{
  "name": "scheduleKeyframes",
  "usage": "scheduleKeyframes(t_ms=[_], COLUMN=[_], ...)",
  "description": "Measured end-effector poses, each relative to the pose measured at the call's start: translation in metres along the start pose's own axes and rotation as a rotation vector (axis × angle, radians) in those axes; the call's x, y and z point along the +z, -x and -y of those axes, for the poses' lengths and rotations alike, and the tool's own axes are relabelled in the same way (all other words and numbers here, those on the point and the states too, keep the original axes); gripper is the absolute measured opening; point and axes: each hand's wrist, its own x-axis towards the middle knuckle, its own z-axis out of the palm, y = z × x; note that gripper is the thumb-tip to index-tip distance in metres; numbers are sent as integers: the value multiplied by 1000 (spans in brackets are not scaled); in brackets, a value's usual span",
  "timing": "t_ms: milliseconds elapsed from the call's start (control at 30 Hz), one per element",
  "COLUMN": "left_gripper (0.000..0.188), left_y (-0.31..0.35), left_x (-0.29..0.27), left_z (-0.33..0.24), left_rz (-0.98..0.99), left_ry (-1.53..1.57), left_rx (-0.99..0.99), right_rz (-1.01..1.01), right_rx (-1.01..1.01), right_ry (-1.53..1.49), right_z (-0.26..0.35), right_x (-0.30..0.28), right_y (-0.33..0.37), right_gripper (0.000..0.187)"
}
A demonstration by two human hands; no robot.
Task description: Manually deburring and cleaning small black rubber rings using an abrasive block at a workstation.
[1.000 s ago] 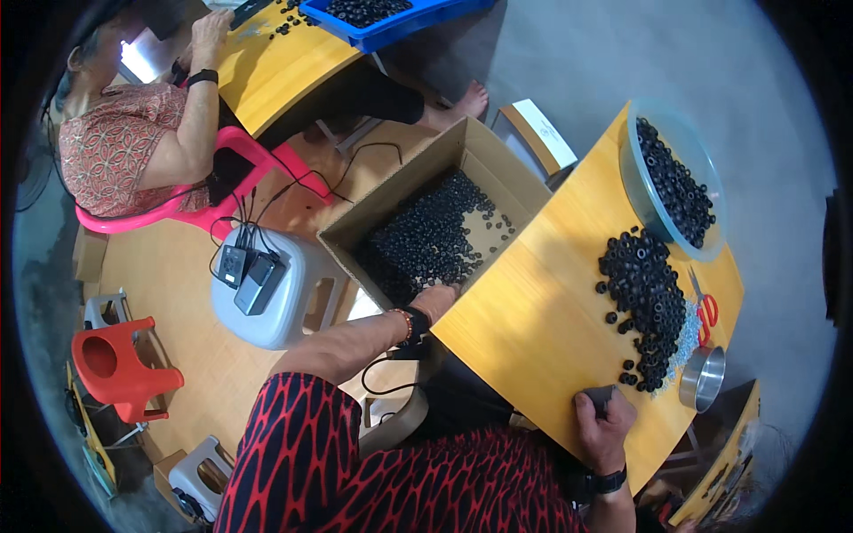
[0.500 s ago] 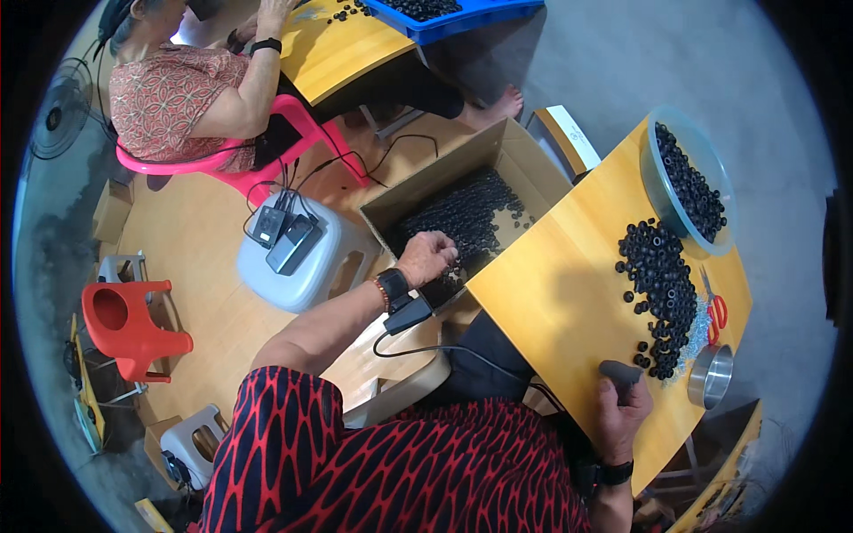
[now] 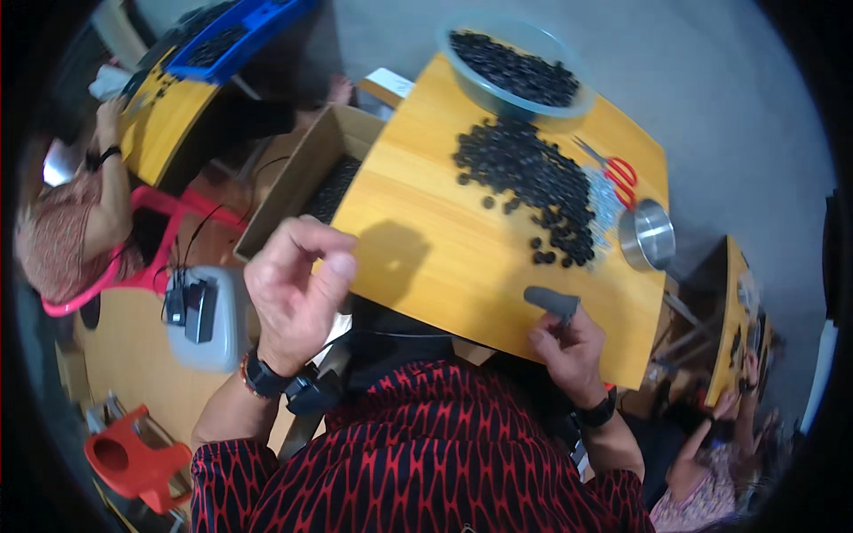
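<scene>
My left hand (image 3: 300,289) is raised at the left edge of the yellow table (image 3: 400,191). Its fingers curl loosely, with a gap between thumb and index finger and nothing visible in it. Over the table's near edge is my right hand (image 3: 573,351). A dark grey finger cover (image 3: 550,300) sits on its index finger, and the thumb stands apart below. Beyond it lies a spread of small black ring-shaped pieces (image 3: 524,169). Silvery small bits (image 3: 604,200), red-handled scissors (image 3: 620,176) and a round metal bowl (image 3: 648,234) are along the pile's right side.
A translucent basin (image 3: 511,105) of black pieces stands at the table's far edge. Left of the table is a cardboard box (image 3: 283,197) with black pieces inside. Another person (image 3: 75,226) sits at far left, near a grey stool (image 3: 211,338). More people are at lower right.
My left hand has come up out of the cardboard box to the table's edge. The view has swung right. My right hand stays near the table's front edge.
</scene>
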Motion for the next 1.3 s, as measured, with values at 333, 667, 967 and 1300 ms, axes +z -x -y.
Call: scheduleKeyframes(t_ms=[333, 667, 967, 1300], left_gripper=[10, 15, 16, 14], left_y=[17, 7, 8, 8], left_x=[118, 144, 166, 166], left_z=[23, 33, 40, 35], left_rz=[569, 459, 301, 294], left_ry=[59, 352, 391, 485], left_rx=[-277, -532, -605, -632], right_rz=[-405, -214, -177, -205], right_rx=[-181, -458, -566, -655], right_ry=[165, 636, 591, 613], right_z=[-24, -40, -41, -15], right_x=[-35, -14, -14, 8], right_y=[-26, -68, -80, -50], right_gripper=[44, 25, 28, 30])
